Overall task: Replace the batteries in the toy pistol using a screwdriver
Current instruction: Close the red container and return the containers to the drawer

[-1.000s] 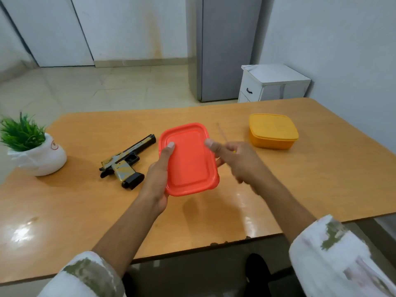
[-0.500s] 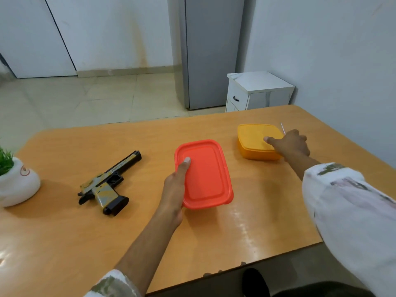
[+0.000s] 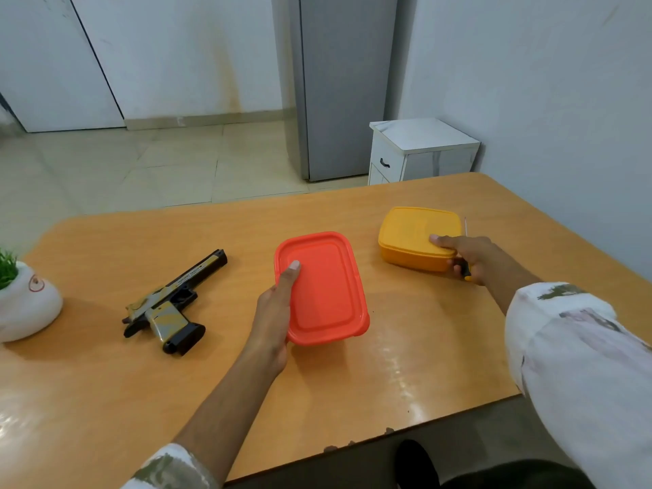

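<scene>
The toy pistol point(image 3: 173, 305), black with a tan camouflage pattern, lies on its side on the wooden table point(image 3: 106, 382), left of centre. My left hand point(image 3: 275, 312) grips the left edge of a red lidded box point(image 3: 324, 291), thumb on the lid. My right hand point(image 3: 469, 255) holds a thin screwdriver point(image 3: 466, 254) with a black and yellow handle, its shaft pointing up. The same hand's thumb rests on the lid of a yellow box point(image 3: 412, 234), fingers against its near right side.
A white pot with a green plant point(image 3: 24, 301) stands at the table's left edge. Behind the table are a white bedside cabinet point(image 3: 420, 153), a grey fridge point(image 3: 338, 82) and a tiled floor. The wall runs along the right.
My right hand left the red box and reached right to the yellow box, carrying the screwdriver. The left hand set the red box down on the table. The view turned right.
</scene>
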